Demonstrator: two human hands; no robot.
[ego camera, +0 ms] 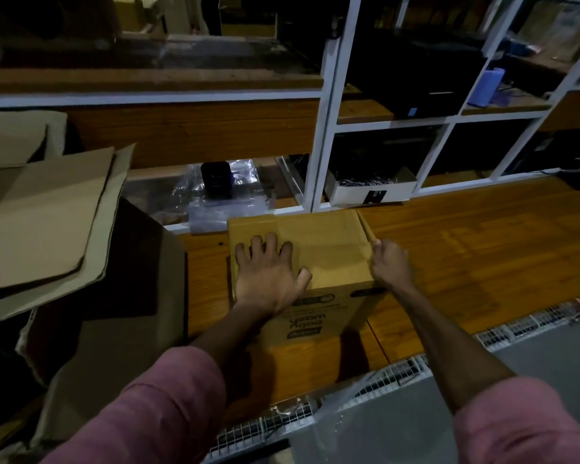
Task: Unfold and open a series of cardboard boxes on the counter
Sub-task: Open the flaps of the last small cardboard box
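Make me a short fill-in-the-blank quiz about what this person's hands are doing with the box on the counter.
1. The left hand lies flat on the ____ of the box.
2. The right hand pinches a flap at the box's ____ edge.
3. The box stands on a ____ counter.
4. Flattened cardboard is stacked to the ____ of the box.

Missing words: top; right; wooden; left
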